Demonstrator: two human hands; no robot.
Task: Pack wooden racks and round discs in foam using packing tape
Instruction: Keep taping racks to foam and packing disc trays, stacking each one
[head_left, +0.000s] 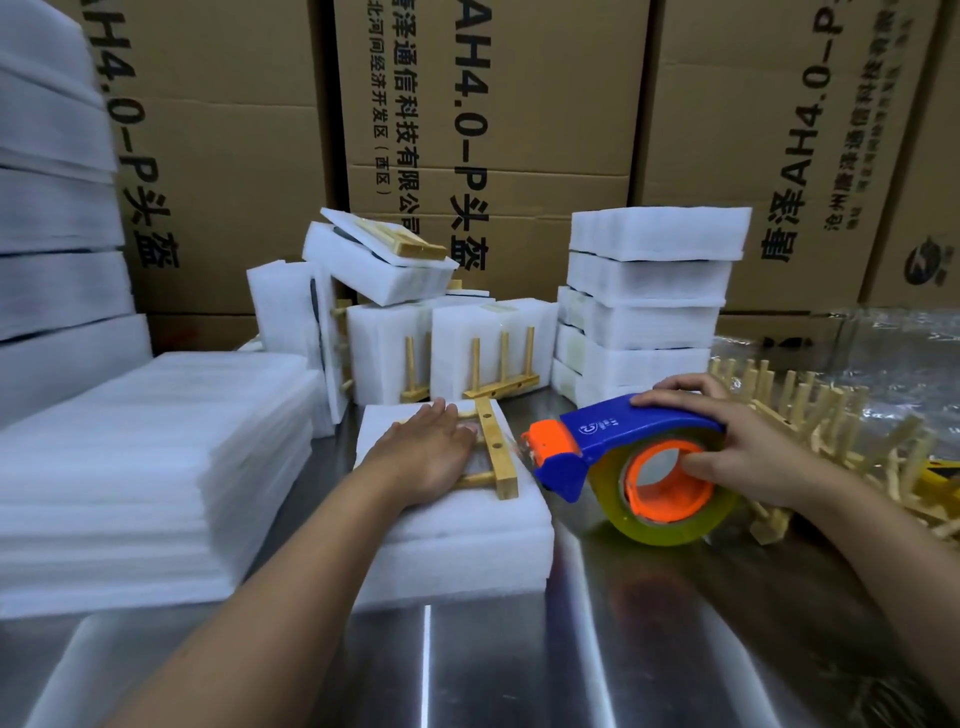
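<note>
A white foam block (457, 540) lies on the steel table in the middle. A wooden rack (496, 454) lies flat on top of it. My left hand (426, 452) presses flat on the rack and foam, fingers straight. My right hand (748, 441) grips a blue and orange tape dispenser (623, 447) with a roll of clear tape (670, 499), just right of the foam block. The dispenser's orange nose points at the rack's end. No round disc shows in this block.
Packed foam blocks (644, 306) with racks stand stacked behind. Flat foam sheets (135, 467) are piled at the left. Loose wooden racks (831, 431) lie heaped at the right. Cardboard boxes (488, 130) wall off the back. The steel table (623, 649) runs to the front.
</note>
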